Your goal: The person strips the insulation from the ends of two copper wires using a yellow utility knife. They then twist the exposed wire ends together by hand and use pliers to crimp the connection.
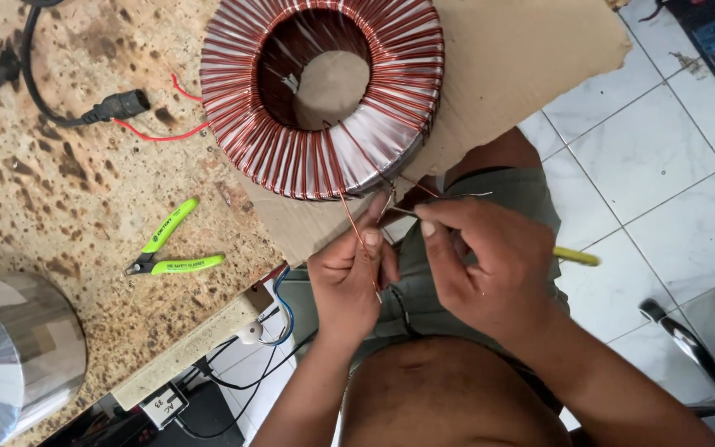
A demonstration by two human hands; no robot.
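A large ring-shaped coil (324, 91) wound with copper wire lies on a sheet of brown cardboard (523, 58) on the speckled worktop. A loose copper wire end (351, 217) runs from the coil's near side down to my hands. My left hand (349, 277) pinches this wire between thumb and fingers just off the table edge. My right hand (490, 265) is closed on a yellow-handled tool (577, 257), and its fingertips meet the wire ends beside the left hand's. The tool's tip is hidden by my fingers.
Green-handled cutters (171, 248) lie on the worktop (68, 207) left of my hands. A black power plug (117, 106) with red wires lies further back. A silver taped coil (18, 356) stands at the lower left. A chair's chrome leg (697, 356) stands on the white tiled floor at right.
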